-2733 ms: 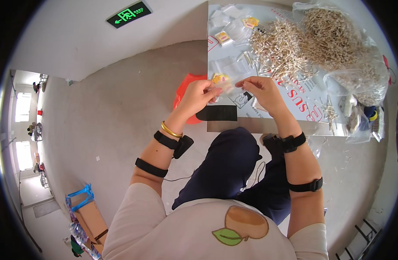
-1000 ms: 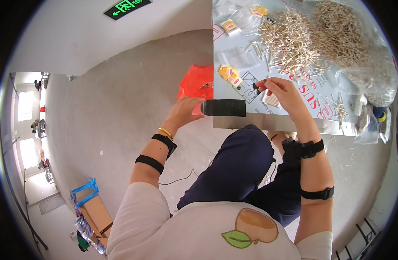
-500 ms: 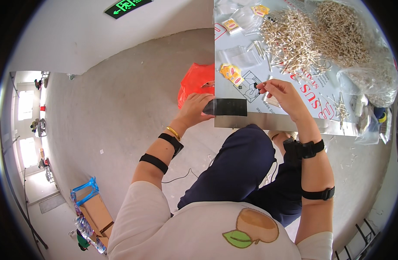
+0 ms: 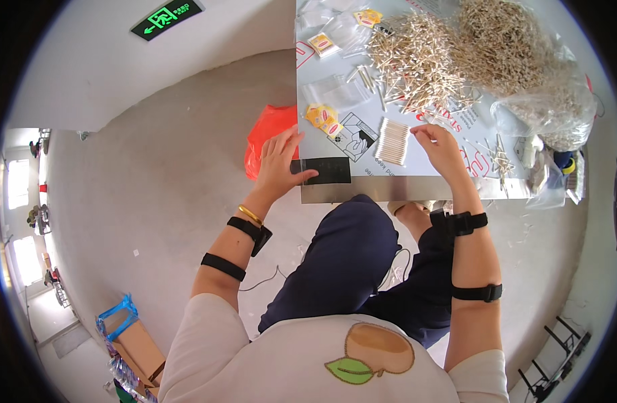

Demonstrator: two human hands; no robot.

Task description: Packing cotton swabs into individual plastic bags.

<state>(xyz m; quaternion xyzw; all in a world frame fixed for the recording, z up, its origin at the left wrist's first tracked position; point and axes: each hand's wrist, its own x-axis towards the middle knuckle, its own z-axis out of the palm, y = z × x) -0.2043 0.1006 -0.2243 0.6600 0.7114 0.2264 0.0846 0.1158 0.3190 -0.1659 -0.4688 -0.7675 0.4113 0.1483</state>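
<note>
A neat row of cotton swabs (image 4: 392, 142) lies side by side on the table's near part. At its right edge, my right hand (image 4: 437, 146) has thumb and forefinger brought together; whatever is between them is too small to make out. My left hand (image 4: 279, 164) is open at the table's left edge, thumb spread from the fingers and over a black strip (image 4: 330, 170). Yellow printed cards (image 4: 323, 121) lie beyond that strip, next to clear plastic bags (image 4: 337, 93). A large loose heap of cotton swabs (image 4: 419, 60) covers the middle of the table.
A big clear bag of cotton swabs (image 4: 507, 50) stands at the far right. Scattered swabs (image 4: 501, 164) lie near the right front edge. A red plastic bag (image 4: 263, 138) hangs at the table's left side. Cardboard boxes (image 4: 139, 349) are on the floor at lower left.
My left hand has lifted and spread its fingers. My right hand has shifted off the swab row to its right edge, so the row shows fully. The whole view has shifted.
</note>
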